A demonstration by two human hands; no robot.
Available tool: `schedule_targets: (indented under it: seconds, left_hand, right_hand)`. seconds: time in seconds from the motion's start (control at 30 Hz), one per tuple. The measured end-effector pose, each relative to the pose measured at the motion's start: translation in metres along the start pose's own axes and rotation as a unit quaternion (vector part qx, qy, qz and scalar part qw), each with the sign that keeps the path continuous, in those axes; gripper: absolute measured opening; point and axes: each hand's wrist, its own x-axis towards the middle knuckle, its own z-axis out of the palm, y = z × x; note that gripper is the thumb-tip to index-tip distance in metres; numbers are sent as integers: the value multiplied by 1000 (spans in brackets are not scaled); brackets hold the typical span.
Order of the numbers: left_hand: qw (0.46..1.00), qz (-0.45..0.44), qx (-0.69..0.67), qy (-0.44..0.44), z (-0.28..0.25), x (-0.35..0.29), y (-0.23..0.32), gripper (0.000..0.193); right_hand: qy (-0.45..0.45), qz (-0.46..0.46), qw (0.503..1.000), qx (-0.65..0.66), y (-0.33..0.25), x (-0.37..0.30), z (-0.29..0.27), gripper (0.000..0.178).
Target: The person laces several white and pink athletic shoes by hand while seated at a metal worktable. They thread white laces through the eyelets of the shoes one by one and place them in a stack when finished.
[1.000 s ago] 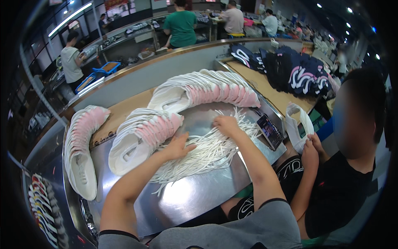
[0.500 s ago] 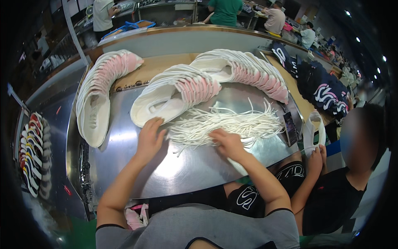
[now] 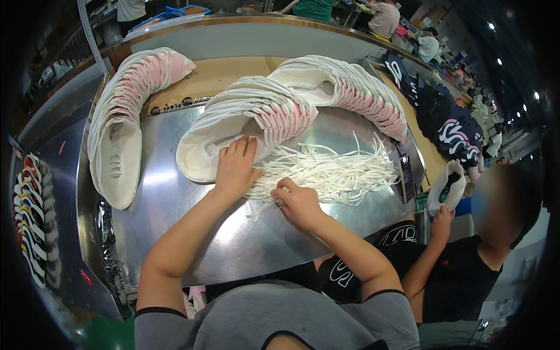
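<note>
White shoe uppers with pink parts stand nested in a curved middle stack (image 3: 201, 149) on the metal table. My left hand (image 3: 236, 169) lies over the near side of its front upper, fingers stretched toward the foot opening and thumb spread apart. Just right of it is a loose heap of white laces (image 3: 341, 175). At the heap's near left edge is my right hand (image 3: 298, 204), its fingers curled in; whatever they may pinch is hidden.
Similar stacks of uppers stand at the left (image 3: 116, 146) and back right (image 3: 361, 96). A phone (image 3: 406, 178) leans at the table's right edge. On the right, a co-worker's hand (image 3: 443, 219) holds a white upper (image 3: 446, 189). Dark pieces (image 3: 443, 116) lie beyond.
My left hand has moved up and right onto the front upper of the middle stack. My right hand has drawn left and nearer along the laces, its fingers more curled. The view has shifted slightly.
</note>
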Motion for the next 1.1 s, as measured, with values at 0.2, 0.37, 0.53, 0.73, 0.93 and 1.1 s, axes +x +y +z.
schedule_targets:
  seconds: [0.2, 0.37, 0.53, 0.73, 0.93, 1.1]
  left_hand:
    - [998, -10, -24, 56, 41, 35, -9, 69]
    - [998, -67, -8, 20, 18, 28, -5, 71]
    - [989, -139, -46, 30, 6, 13, -17, 64]
    - [990, -82, 16, 111, 14, 35, -13, 50]
    - [975, -144, 29, 167, -25, 8, -17, 38]
    - [878, -193, -427, 95, -124, -86, 58, 32]
  right_hand:
    - [73, 16, 985, 158, -15, 7, -21, 12]
    - [160, 14, 861, 482, -51, 3, -145, 10]
    - [256, -76, 703, 659, -61, -37, -228, 21]
    - [255, -170, 646, 699, -84, -114, -251, 12]
    - [240, 81, 682, 686, -58, -178, -180, 7]
    - [151, 255, 634, 714, -43, -189, -83, 20]
